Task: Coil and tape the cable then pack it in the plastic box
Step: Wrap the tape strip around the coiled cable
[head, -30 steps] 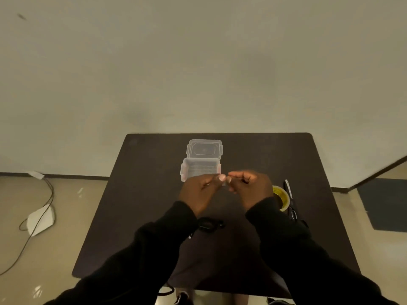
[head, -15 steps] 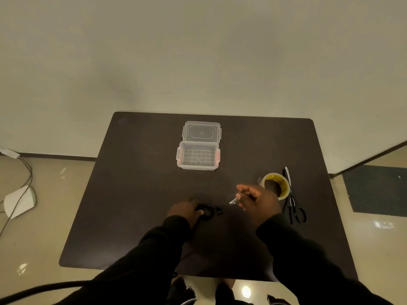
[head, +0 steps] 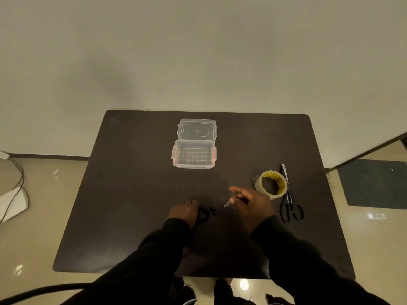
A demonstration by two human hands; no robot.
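Observation:
A small coiled black cable [head: 204,215] lies on the dark table [head: 132,194] near the front middle. My left hand [head: 184,212] rests on its left side, fingers over the coil. My right hand [head: 250,202] hovers to the right of the cable and pinches a short strip of clear tape [head: 226,204] between thumb and fingers. The clear plastic box [head: 193,156] stands open farther back at the table's middle, its lid [head: 197,129] folded back behind it. Nothing lies in the box.
A roll of clear tape [head: 272,183] lies right of my right hand. Black scissors [head: 289,203] lie beside the roll near the table's right edge. A white device with a cord [head: 13,201] sits on the floor at the left.
Both hands came down from in front of the box toward the near table. My left hand landed on the coiled cable; my right hand kept the tape strip.

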